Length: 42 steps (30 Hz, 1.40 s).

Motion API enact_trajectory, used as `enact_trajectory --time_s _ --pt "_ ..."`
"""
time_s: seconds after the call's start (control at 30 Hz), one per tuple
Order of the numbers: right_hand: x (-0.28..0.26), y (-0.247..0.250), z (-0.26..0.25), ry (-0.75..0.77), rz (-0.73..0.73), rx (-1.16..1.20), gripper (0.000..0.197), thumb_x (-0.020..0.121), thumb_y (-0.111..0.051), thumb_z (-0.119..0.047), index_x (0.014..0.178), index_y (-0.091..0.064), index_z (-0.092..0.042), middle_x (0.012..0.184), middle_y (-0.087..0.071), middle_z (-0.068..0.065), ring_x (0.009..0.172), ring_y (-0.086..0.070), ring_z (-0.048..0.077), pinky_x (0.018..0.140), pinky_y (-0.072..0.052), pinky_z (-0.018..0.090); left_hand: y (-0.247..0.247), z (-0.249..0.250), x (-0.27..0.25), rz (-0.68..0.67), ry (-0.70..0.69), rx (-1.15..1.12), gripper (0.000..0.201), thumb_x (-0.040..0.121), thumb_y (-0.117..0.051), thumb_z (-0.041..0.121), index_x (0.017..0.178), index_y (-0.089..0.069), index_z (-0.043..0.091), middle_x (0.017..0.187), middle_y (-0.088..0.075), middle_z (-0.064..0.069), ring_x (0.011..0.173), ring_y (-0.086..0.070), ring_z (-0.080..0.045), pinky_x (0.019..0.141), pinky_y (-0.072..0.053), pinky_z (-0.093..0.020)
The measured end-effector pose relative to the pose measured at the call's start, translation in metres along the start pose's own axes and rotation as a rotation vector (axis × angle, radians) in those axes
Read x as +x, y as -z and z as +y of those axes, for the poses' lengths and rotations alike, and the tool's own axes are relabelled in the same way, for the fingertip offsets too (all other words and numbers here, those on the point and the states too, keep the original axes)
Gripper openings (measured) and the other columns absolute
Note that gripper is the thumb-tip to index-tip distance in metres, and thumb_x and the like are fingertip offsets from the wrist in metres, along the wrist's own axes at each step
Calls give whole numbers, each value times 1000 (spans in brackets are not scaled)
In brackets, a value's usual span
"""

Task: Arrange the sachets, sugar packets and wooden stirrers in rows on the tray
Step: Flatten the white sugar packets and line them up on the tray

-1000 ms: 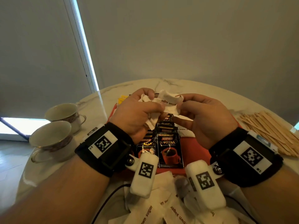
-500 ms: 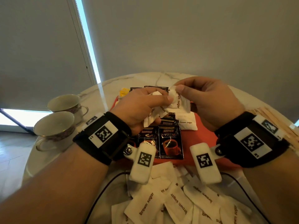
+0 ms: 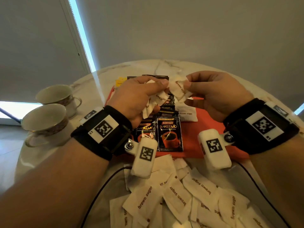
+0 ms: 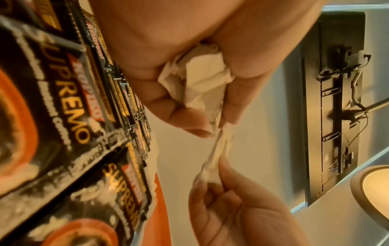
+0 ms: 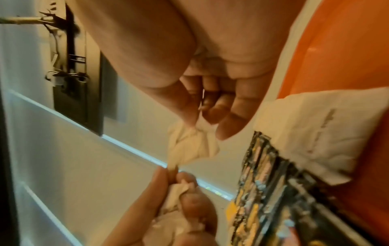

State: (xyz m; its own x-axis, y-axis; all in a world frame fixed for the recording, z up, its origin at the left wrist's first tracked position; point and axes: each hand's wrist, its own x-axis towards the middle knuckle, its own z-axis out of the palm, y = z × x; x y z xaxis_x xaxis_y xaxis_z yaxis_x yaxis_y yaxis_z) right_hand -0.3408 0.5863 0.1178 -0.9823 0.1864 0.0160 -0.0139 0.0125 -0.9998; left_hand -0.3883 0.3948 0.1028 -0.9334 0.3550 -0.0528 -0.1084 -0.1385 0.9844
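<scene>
Both grips pinch one crumpled white paper sugar packet [image 3: 178, 89]; left hand [image 3: 136, 97] also bunches more packets, right hand [image 3: 213, 94] nothing else. Glossy black coffee sachets [image 3: 169, 134] lie overlapped in rows on the orange tray [image 3: 205, 122].

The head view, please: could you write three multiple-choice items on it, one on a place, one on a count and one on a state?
1. Where does the loose heap of sugar packets lie?
A. on the table nearest the person
B. inside a cup
C. on the tray's far edge

2. How many teacups stand at the left?
A. one
B. two
C. four

3. What is the right hand doing?
A. resting flat
B. pinching a sugar packet
C. holding a stirrer

A: the heap lies before the orange tray.
B: two cups show.
B: fingers pinch the packet.
</scene>
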Motion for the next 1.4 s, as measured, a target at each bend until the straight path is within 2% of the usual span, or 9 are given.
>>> enact_trajectory --time_s 0.17,0.33,0.53,0.73,1.03,1.13,1.2,1.33,1.4 --pt "5 27 18 -261 201 -176 13 91 -62 0 86 -70 -9 86 -75 11 85 -74 30 68 -55 38 8 4 5 40 -1 -28 12 94 -75 17 84 -73 10 87 -73 -9 72 -67 -22 48 -49 -27" --pt "-4 29 24 -415 129 -462 8 87 -69 -3 88 -77 -6 91 -76 20 77 -63 30 63 -47 38 12 9 5 66 64 -132 9 96 -71 15 89 -72 10 76 -72 -3 58 -65 -14 45 -46 -23" --pt "3 25 24 -394 54 -513 16 89 -71 -4 87 -81 -16 79 -70 10 54 -48 13 48 -39 27 13 10 6 59 83 -131 10 96 -71 18 89 -73 11 77 -72 -2 59 -64 -14 45 -46 -24" --pt "3 26 26 -338 94 -460 16 90 -73 -8 90 -81 -22 79 -66 12 53 -49 17 52 -39 30 12 11 6 63 103 -137 10 97 -71 18 90 -72 11 78 -72 -4 59 -65 -15 44 -46 -24" --pt "-19 22 23 -464 81 -171 18 96 -68 -19 93 -72 -2 77 -66 9 71 -64 21 75 -56 35 8 11 2 53 151 -138 11 97 -70 21 93 -72 11 82 -72 -5 62 -65 -16 45 -47 -23" --pt "-20 21 23 -388 148 -135 18 97 -66 -19 96 -72 -3 77 -65 7 68 -61 16 70 -52 30 8 11 1 53 149 -132 11 97 -70 20 91 -72 11 80 -72 -4 61 -65 -15 46 -47 -23" --pt "-17 23 23 -291 236 -57 18 96 -67 -25 104 -71 -9 88 -64 3 78 -62 13 71 -48 30 8 12 1 59 151 -136 11 97 -69 20 91 -72 11 78 -72 -4 60 -66 -15 46 -47 -23" --pt "-10 18 26 -249 325 125 51 94 -69 -40 139 -58 -18 139 -59 -1 130 -53 16 100 -42 36 9 11 2 69 157 -156 9 97 -70 20 92 -72 12 82 -73 -5 63 -65 -16 46 -46 -23" --pt "-12 10 28 -268 284 195 49 97 -64 -40 140 -55 -18 141 -61 -3 130 -56 13 97 -46 32 9 11 2 71 161 -155 10 97 -70 20 92 -72 12 82 -72 -5 64 -65 -16 46 -46 -23"
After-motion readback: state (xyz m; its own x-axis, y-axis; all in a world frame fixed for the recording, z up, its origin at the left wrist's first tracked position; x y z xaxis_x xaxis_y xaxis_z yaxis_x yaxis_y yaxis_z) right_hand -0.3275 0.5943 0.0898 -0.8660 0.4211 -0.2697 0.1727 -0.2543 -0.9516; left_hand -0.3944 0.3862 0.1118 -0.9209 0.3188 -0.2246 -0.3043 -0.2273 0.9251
